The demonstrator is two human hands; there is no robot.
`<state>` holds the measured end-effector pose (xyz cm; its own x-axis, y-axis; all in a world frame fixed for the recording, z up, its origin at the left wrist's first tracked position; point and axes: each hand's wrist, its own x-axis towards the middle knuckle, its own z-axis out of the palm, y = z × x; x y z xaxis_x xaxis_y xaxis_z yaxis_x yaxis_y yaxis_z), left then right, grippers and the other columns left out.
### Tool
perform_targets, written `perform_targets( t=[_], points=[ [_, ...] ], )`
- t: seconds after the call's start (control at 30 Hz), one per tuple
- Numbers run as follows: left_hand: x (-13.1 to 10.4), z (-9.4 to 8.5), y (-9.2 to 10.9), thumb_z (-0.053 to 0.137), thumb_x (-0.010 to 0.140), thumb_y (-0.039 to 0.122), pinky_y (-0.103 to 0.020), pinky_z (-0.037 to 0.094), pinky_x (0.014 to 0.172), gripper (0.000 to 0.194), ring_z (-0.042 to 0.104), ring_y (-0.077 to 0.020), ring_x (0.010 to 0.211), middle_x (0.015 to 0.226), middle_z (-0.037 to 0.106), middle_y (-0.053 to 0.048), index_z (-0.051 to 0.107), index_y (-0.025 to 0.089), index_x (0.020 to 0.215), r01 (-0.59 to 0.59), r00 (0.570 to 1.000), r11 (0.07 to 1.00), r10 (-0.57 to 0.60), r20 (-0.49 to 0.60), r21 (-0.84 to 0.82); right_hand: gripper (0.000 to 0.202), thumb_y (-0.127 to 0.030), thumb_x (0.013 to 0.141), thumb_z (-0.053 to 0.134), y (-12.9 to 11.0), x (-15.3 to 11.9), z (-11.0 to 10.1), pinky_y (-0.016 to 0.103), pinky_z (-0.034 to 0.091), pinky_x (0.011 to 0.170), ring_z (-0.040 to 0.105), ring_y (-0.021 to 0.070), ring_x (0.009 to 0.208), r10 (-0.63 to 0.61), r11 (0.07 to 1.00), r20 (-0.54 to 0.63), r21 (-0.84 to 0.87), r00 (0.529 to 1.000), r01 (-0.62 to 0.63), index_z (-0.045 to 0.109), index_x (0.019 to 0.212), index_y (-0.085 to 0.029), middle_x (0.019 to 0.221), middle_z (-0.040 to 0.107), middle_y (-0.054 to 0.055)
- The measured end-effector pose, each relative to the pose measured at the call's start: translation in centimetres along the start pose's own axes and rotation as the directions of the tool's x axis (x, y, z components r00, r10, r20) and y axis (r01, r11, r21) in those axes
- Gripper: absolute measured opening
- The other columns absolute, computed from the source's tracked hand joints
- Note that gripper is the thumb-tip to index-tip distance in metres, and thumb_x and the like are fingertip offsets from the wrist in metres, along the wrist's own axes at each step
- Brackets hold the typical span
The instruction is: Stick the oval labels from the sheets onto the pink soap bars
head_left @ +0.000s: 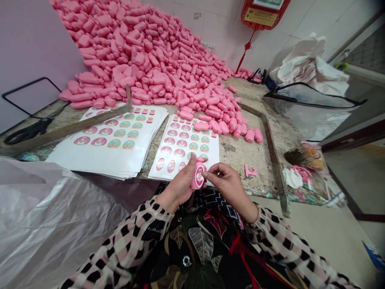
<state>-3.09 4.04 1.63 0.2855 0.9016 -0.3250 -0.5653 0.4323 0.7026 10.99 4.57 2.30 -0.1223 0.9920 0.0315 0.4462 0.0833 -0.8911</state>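
Pink plastic shows between the two hands at the lower centre of the frame: a small bottle [194, 182], its neck up and slightly tilted. The left hand [179, 184] grips it, thumb along the side, the other fingers mostly hidden behind. Fine print on its oval label [199, 176] is too small to read. The right hand [230, 185] is curled, wrist bent inward, with thumb and forefinger at the label's right edge; whether they pinch or press it, I cannot tell. Just beyond, a sticker sheet [192, 141] lies partly covered by the left hand and stray bottles. Left of it, a wooden strip [72, 125] crosses a paper stack [99, 160]. Right of the sheet, bare table [231, 150] leaves room as far as another wooden strip [273, 158], with one pink scrap [250, 171] near the front edge. Behind, a bottle heap [144, 56] runs off the frame's top.
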Motion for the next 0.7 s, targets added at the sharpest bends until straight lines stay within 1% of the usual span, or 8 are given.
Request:
perform_targets(
  t=[0.07, 0.2, 0.27, 0.33, 0.43, 0.5, 0.57, 0.7],
  points=[
    [-0.4, -0.2, 0.4, 0.059, 0.074, 0.050, -0.026, 0.048, 0.055, 0.050, 0.057, -0.0117, 0.063, 0.082, 0.055, -0.002, 0.048, 0.023, 0.115, 0.076, 0.995, 0.991, -0.082, 0.055, 0.107, 0.021, -0.040, 0.070, 0.063, 0.2, -0.1, 0.0, 0.025, 0.040, 0.057, 0.054, 0.0134, 0.062, 0.005, 1.000, -0.002, -0.025, 1.000, -0.005, 0.061, 0.067, -0.019, 0.068, 0.062, 0.000],
    [-1.0, -0.7, 1.0, 0.067, 0.069, 0.019, -0.032, 0.050, 0.062, 0.065, 0.061, -0.0141, 0.065, 0.086, 0.057, -0.001, 0.034, 0.027, 0.124, 0.169, 0.967, 0.958, -0.206, 0.148, 0.231, 0.018, -0.038, 0.072, 0.062, 0.9, -0.1, -0.6, 0.025, 0.041, 0.061, 0.054, 0.0133, 0.065, -0.016, 0.998, 0.072, -0.053, 0.997, 0.020, 0.062, 0.071, -0.020, 0.069, 0.062, 0.000],
    [-1.2, -0.9, 1.2, 0.063, 0.071, 0.015, -0.035, 0.050, 0.065, 0.063, 0.063, -0.0155, 0.065, 0.084, 0.059, -0.003, 0.031, 0.025, 0.124, 0.191, 0.956, 0.956, -0.232, 0.179, 0.223, 0.016, -0.037, 0.072, 0.062, 1.3, 0.2, -1.3, 0.026, 0.041, 0.064, 0.055, 0.0134, 0.069, -0.046, 0.995, 0.114, -0.077, 0.992, 0.055, 0.064, 0.073, -0.021, 0.073, 0.062, 0.000],
    [-1.3, -0.8, 1.3, 0.059, 0.073, 0.014, -0.036, 0.050, 0.068, 0.058, 0.063, -0.0165, 0.066, 0.083, 0.061, -0.005, 0.031, 0.023, 0.123, 0.198, 0.949, 0.961, -0.237, 0.209, 0.192, 0.017, -0.037, 0.072, 0.063, 1.5, 0.6, -2.2, 0.026, 0.041, 0.064, 0.054, 0.0133, 0.069, -0.041, 0.996, 0.097, -0.078, 0.994, 0.049, 0.064, 0.073, -0.020, 0.075, 0.061, 0.000],
    [-1.2, -0.5, 1.4, 0.057, 0.074, 0.014, -0.037, 0.050, 0.070, 0.058, 0.064, -0.0171, 0.069, 0.084, 0.063, -0.006, 0.028, 0.023, 0.123, 0.189, 0.949, 0.971, -0.219, 0.226, 0.147, 0.023, -0.039, 0.067, 0.067, 1.4, 1.0, -2.9, 0.024, 0.041, 0.059, 0.051, 0.0121, 0.064, 0.077, 0.992, 0.051, 0.096, 0.996, -0.082, 0.062, 0.077, -0.019, 0.072, 0.059, 0.000],
    [-1.1, -0.1, 1.1, 0.059, 0.073, 0.015, -0.037, 0.050, 0.071, 0.062, 0.065, -0.0175, 0.069, 0.084, 0.063, -0.006, 0.025, 0.024, 0.124, 0.191, 0.949, 0.972, -0.218, 0.227, 0.137, 0.028, -0.038, 0.063, 0.071, 1.1, 0.8, -2.5, 0.022, 0.041, 0.055, 0.050, 0.0106, 0.061, 0.168, 0.943, 0.102, 0.272, 0.980, -0.190, 0.060, 0.078, -0.018, 0.069, 0.057, -0.001],
    [-1.0, 0.3, 0.6, 0.061, 0.071, 0.016, -0.037, 0.051, 0.069, 0.064, 0.065, -0.0178, 0.066, 0.080, 0.063, -0.004, 0.024, 0.025, 0.123, 0.204, 0.941, 0.968, -0.235, 0.242, 0.146, 0.030, -0.038, 0.061, 0.073, 0.7, 0.4, -1.5, 0.020, 0.038, 0.049, 0.048, 0.0088, 0.055, 0.251, 0.852, 0.204, 0.417, 0.946, -0.316, 0.059, 0.078, -0.017, 0.065, 0.055, -0.002],
    [-1.1, 0.9, -0.5, 0.062, 0.070, 0.019, -0.035, 0.052, 0.062, 0.062, 0.064, -0.0167, 0.059, 0.073, 0.061, -0.001, 0.026, 0.024, 0.120, 0.224, 0.920, 0.953, -0.275, 0.278, 0.202, 0.030, -0.037, 0.065, 0.071, 0.6, -0.8, 0.3, 0.017, 0.028, 0.036, 0.040, 0.0052, 0.041, 0.338, 0.647, 0.357, 0.584, 0.871, -0.491, 0.059, 0.083, -0.016, 0.059, 0.054, -0.003]
  ],
)
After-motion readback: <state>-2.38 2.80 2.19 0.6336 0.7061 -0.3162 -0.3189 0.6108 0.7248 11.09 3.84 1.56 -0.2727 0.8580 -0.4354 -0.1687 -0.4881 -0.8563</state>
